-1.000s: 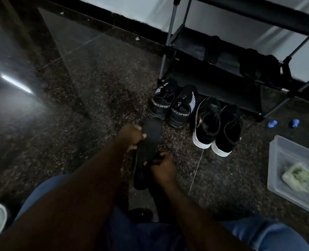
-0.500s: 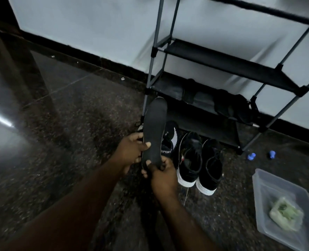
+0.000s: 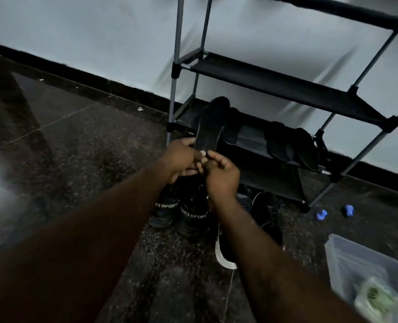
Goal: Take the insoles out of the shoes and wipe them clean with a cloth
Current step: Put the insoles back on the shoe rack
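Left hand (image 3: 181, 157) and right hand (image 3: 221, 174) both pinched the heel of the flat black foam insole (image 3: 213, 122), upright before the black metal shoe rack (image 3: 286, 89); removal looked done, wiping probably needs the crumpled greenish cloth (image 3: 377, 301) right of the rack.

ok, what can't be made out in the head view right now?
Insole: heel end hidden behind the left hand and right hand holding it.
White-soled shoes: mostly covered by the right forearm.
Plastic tub: cut off by the right edge; the greenish bundle inside is blurred.
Dark items on the lower shelf of the rack: too dim to identify.
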`<move>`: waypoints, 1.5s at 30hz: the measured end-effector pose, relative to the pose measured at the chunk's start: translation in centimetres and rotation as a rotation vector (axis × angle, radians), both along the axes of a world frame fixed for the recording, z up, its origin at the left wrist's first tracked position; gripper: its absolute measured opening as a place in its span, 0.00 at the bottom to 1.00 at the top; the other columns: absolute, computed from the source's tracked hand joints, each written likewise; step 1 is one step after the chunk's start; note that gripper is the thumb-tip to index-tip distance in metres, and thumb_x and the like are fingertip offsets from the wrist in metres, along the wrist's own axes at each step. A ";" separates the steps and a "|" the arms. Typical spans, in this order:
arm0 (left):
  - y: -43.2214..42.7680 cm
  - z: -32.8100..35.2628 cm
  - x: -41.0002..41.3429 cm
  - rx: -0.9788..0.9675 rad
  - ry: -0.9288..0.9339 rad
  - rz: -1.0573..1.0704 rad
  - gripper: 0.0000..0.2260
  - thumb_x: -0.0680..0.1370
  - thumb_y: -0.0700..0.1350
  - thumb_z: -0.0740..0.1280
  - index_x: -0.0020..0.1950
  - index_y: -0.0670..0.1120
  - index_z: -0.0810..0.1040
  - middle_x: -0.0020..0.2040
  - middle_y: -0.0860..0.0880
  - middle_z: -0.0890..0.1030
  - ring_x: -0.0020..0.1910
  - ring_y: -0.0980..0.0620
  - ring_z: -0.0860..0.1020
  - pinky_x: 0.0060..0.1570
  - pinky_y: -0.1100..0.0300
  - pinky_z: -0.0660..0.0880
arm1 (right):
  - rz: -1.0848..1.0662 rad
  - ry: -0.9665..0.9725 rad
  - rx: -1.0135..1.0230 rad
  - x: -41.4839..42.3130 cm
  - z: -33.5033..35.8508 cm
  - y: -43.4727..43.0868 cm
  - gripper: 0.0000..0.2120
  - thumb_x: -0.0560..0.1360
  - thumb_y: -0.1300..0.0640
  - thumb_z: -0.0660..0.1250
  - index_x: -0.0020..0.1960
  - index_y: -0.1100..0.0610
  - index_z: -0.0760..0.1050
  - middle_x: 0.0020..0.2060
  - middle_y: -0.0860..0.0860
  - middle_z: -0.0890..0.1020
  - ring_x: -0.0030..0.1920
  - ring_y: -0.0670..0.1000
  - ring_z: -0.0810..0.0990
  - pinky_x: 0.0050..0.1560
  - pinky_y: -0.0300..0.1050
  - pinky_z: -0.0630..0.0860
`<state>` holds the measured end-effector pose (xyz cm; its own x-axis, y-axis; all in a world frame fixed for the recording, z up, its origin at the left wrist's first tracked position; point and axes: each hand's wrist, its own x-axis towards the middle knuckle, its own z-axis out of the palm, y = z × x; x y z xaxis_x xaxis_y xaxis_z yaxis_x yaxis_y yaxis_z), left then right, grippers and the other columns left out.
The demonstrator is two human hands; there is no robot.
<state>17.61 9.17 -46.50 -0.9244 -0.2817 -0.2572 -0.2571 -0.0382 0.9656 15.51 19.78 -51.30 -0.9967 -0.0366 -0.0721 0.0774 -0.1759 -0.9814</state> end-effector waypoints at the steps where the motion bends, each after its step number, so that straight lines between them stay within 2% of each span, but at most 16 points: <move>1: -0.1 -0.2 -0.4 0.004 -0.012 0.001 0.12 0.82 0.42 0.67 0.63 0.56 0.79 0.47 0.51 0.85 0.38 0.55 0.80 0.39 0.61 0.78 | 0.010 -0.012 0.002 -1.8 0.4 -0.2 0.11 0.77 0.69 0.69 0.53 0.56 0.82 0.42 0.55 0.87 0.40 0.51 0.85 0.47 0.45 0.83; 4: -0.8 -1.3 -0.3 0.049 -0.037 -0.007 0.23 0.81 0.47 0.70 0.75 0.59 0.71 0.61 0.51 0.84 0.51 0.49 0.84 0.43 0.57 0.82 | 0.035 -0.077 0.014 -5.8 1.5 -0.5 0.09 0.77 0.71 0.69 0.52 0.59 0.81 0.37 0.55 0.84 0.33 0.49 0.81 0.39 0.41 0.80; 6: -1.3 -2.4 0.0 0.058 -0.054 -0.037 0.30 0.80 0.48 0.72 0.79 0.60 0.66 0.65 0.50 0.82 0.55 0.46 0.84 0.45 0.55 0.83 | 0.072 -0.111 0.026 -7.5 1.5 -0.8 0.07 0.78 0.69 0.69 0.50 0.59 0.80 0.37 0.54 0.83 0.33 0.48 0.81 0.37 0.40 0.81; 12: -1.7 -3.9 0.3 0.082 -0.016 -0.047 0.29 0.81 0.47 0.71 0.80 0.59 0.66 0.66 0.53 0.81 0.58 0.46 0.82 0.50 0.54 0.82 | 0.087 -0.093 0.160 -10.3 0.9 -2.5 0.08 0.80 0.69 0.65 0.50 0.57 0.77 0.46 0.58 0.82 0.34 0.49 0.82 0.28 0.35 0.76; 14: -1.8 -4.0 0.3 0.081 -0.006 -0.043 0.28 0.81 0.46 0.71 0.80 0.58 0.67 0.68 0.54 0.79 0.59 0.47 0.81 0.50 0.54 0.82 | 0.096 -0.081 0.190 -10.6 1.2 -2.9 0.09 0.81 0.68 0.63 0.57 0.58 0.77 0.47 0.57 0.83 0.34 0.50 0.82 0.28 0.36 0.77; 18: -2.3 -4.1 0.6 0.062 -0.003 -0.015 0.27 0.81 0.44 0.70 0.79 0.56 0.68 0.70 0.53 0.77 0.60 0.47 0.81 0.52 0.53 0.82 | 0.178 -0.050 0.266 -10.3 1.2 -3.1 0.23 0.81 0.66 0.62 0.74 0.52 0.71 0.44 0.51 0.83 0.41 0.53 0.84 0.33 0.41 0.77; 21: -2.7 -4.7 1.2 0.034 -0.005 -0.006 0.27 0.81 0.44 0.71 0.78 0.56 0.69 0.70 0.53 0.78 0.57 0.49 0.81 0.54 0.51 0.82 | 0.200 -0.034 0.264 -9.9 1.0 -2.6 0.30 0.80 0.64 0.65 0.79 0.49 0.64 0.45 0.49 0.83 0.44 0.54 0.83 0.35 0.42 0.76; 23: -2.8 -5.1 1.8 0.020 -0.007 -0.009 0.27 0.81 0.43 0.72 0.78 0.55 0.69 0.70 0.52 0.77 0.54 0.51 0.81 0.55 0.51 0.81 | 0.191 -0.034 0.230 -9.5 0.8 -2.0 0.30 0.79 0.64 0.67 0.78 0.47 0.66 0.46 0.49 0.84 0.44 0.54 0.83 0.34 0.41 0.76; 28: -2.7 -5.8 3.4 0.037 -0.012 0.005 0.26 0.81 0.41 0.71 0.78 0.52 0.70 0.69 0.49 0.78 0.50 0.51 0.80 0.48 0.56 0.80 | 0.143 -0.016 0.251 -8.3 -0.6 -1.3 0.18 0.78 0.61 0.70 0.67 0.52 0.78 0.53 0.54 0.86 0.40 0.52 0.84 0.34 0.41 0.76; 32: -2.6 -5.5 3.9 0.018 -0.002 0.009 0.24 0.81 0.41 0.70 0.77 0.50 0.72 0.69 0.48 0.79 0.50 0.50 0.81 0.45 0.58 0.79 | 0.147 0.000 0.231 -7.8 -1.0 -1.8 0.23 0.77 0.60 0.72 0.71 0.56 0.75 0.61 0.51 0.82 0.40 0.50 0.83 0.38 0.41 0.76; 33: -2.6 -5.4 3.9 0.011 -0.004 0.006 0.24 0.81 0.41 0.70 0.77 0.50 0.72 0.69 0.48 0.79 0.51 0.49 0.81 0.45 0.58 0.80 | 0.135 0.014 0.229 -7.8 -0.8 -1.9 0.22 0.77 0.60 0.72 0.70 0.55 0.75 0.60 0.51 0.82 0.40 0.50 0.83 0.39 0.42 0.76; 35: -2.6 -5.4 4.0 -0.014 -0.001 -0.001 0.22 0.81 0.40 0.70 0.75 0.49 0.73 0.69 0.48 0.79 0.51 0.49 0.82 0.44 0.59 0.80 | 0.091 0.051 0.253 -7.9 -0.5 -2.0 0.17 0.76 0.60 0.73 0.62 0.51 0.76 0.57 0.52 0.83 0.40 0.53 0.85 0.40 0.44 0.77; 37: -2.6 -5.3 4.1 -0.037 -0.003 -0.007 0.21 0.81 0.40 0.70 0.74 0.48 0.74 0.69 0.48 0.79 0.48 0.51 0.81 0.42 0.60 0.79 | 0.056 0.073 0.294 -8.1 -0.4 -2.1 0.14 0.74 0.58 0.74 0.55 0.48 0.72 0.53 0.52 0.83 0.41 0.56 0.87 0.40 0.45 0.79; 39: -2.8 -5.4 4.2 -0.051 -0.013 -0.006 0.20 0.82 0.40 0.70 0.73 0.47 0.74 0.67 0.47 0.79 0.45 0.52 0.81 0.41 0.60 0.78 | 0.063 0.094 0.363 -8.4 -0.4 -2.3 0.15 0.70 0.51 0.75 0.52 0.43 0.72 0.50 0.46 0.83 0.44 0.55 0.87 0.45 0.49 0.82; 42: -3.0 -5.7 4.5 -0.053 -0.028 0.008 0.19 0.82 0.39 0.70 0.72 0.45 0.75 0.60 0.48 0.82 0.42 0.53 0.81 0.37 0.62 0.79 | 0.116 0.102 0.464 -10.0 -1.5 -2.5 0.22 0.56 0.36 0.72 0.49 0.38 0.74 0.50 0.39 0.83 0.51 0.52 0.86 0.57 0.60 0.83; 45: -3.0 -5.9 4.8 -0.067 -0.032 0.008 0.17 0.81 0.39 0.70 0.70 0.44 0.76 0.54 0.50 0.82 0.41 0.52 0.81 0.35 0.63 0.79 | 0.145 0.093 0.490 -11.0 -2.4 -2.5 0.36 0.53 0.34 0.70 0.60 0.41 0.76 0.54 0.39 0.82 0.55 0.53 0.85 0.60 0.61 0.81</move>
